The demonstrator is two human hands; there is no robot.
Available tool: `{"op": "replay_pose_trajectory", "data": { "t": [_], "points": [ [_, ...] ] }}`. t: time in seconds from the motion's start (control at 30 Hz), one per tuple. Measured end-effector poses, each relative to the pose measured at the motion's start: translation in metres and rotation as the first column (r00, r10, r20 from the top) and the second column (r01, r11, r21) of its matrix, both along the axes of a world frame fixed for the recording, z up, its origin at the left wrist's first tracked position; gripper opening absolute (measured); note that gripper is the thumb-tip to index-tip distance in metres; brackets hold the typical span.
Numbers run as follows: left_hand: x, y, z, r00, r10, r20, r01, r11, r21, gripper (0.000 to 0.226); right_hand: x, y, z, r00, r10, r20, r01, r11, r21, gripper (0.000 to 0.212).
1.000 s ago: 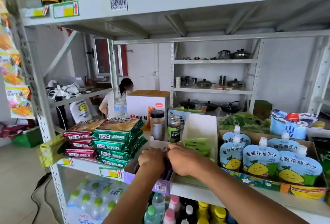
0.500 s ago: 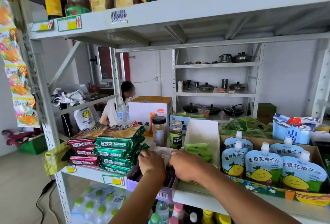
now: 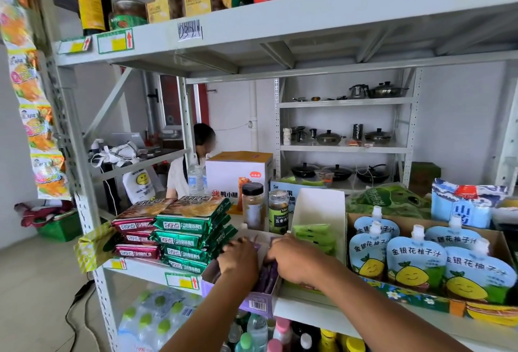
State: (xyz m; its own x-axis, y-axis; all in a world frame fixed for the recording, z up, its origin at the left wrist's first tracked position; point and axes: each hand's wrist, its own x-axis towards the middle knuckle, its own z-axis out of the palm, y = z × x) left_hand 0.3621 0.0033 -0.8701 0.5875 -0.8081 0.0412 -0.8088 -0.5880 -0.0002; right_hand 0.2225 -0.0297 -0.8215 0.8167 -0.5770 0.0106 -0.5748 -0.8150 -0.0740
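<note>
Left hand point(image 3: 238, 260) and right hand point(image 3: 294, 259) dip among purple packets point(image 3: 267, 278); grip hidden, cannot tell.

Left grip point(image 3: 238, 260) and right grip point(image 3: 294, 260) dip side by side into the purple box point(image 3: 252, 305) on the shelf point(image 3: 308, 309); green packs point(image 3: 185, 236) at ten o'clock, pouches point(image 3: 414, 262) at three.

Bright, even daylight, soft shadows under the shelves — wide-angle bending at edges, slight overall blur.
</note>
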Motion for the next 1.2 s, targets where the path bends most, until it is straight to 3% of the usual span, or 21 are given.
{"op": "replay_pose_trajectory", "data": {
  "t": [0.27,0.43,0.5,0.67,0.8,0.87,0.93,1.0,1.07,1.1,1.13,1.2],
  "points": [
    [0.016,0.015,-0.001,0.966,-0.259,0.009,0.254,0.942,-0.217,0.066,0.000,-0.004,-0.007,1.000,-0.019,0.007,0.019,0.998,0.060,0.034],
    [0.024,0.025,0.011,0.907,-0.355,-0.227,0.277,0.909,-0.313,0.051,0.002,-0.005,-0.007,0.998,-0.059,0.018,0.056,0.991,0.124,0.043],
    [0.022,0.026,0.011,0.888,-0.388,-0.246,0.304,0.897,-0.321,0.043,0.002,-0.003,-0.006,0.998,-0.068,0.007,0.067,0.990,0.121,0.043],
    [0.017,0.027,0.010,0.917,-0.309,-0.252,0.215,0.915,-0.341,0.063,0.001,0.006,-0.002,0.997,-0.079,-0.014,0.080,0.989,0.122,0.041],
    [0.007,0.030,0.013,0.967,-0.215,-0.138,0.156,0.923,-0.352,0.058,-0.004,0.007,-0.002,0.997,-0.067,0.023,0.063,0.990,0.125,0.039],
    [0.002,0.039,0.026,0.975,-0.194,-0.106,0.106,0.831,-0.545,0.041,-0.008,0.010,-0.002,0.993,-0.076,0.089,0.064,0.990,0.128,0.041],
    [-0.001,0.051,0.042,0.966,-0.245,-0.085,0.092,0.632,-0.769,0.031,-0.013,0.015,0.002,0.974,-0.087,0.209,0.061,0.990,0.126,0.042],
    [-0.011,0.071,0.061,0.940,-0.319,-0.119,0.053,0.483,-0.874,0.033,-0.022,0.025,0.011,0.930,-0.090,0.356,0.040,0.989,0.145,0.045],
    [-0.026,0.097,0.079,0.882,-0.415,-0.224,-0.028,0.429,-0.903,0.033,-0.036,0.042,0.018,0.837,-0.111,0.535,0.000,0.979,0.203,0.043],
    [-0.034,0.111,0.082,0.803,-0.502,-0.321,-0.086,0.435,-0.896,0.031,-0.046,0.055,0.021,0.761,-0.139,0.634,-0.038,0.966,0.258,0.039],
    [-0.045,0.126,0.083,0.650,-0.624,-0.434,-0.154,0.452,-0.879,0.031,-0.056,0.071,0.022,0.672,-0.188,0.716,-0.097,0.936,0.338,0.033],
    [-0.068,0.157,0.076,0.262,-0.753,-0.604,-0.291,0.535,-0.793,0.034,-0.080,0.111,0.019,0.515,-0.318,0.796,-0.224,0.846,0.483,0.026]
  ]
}}
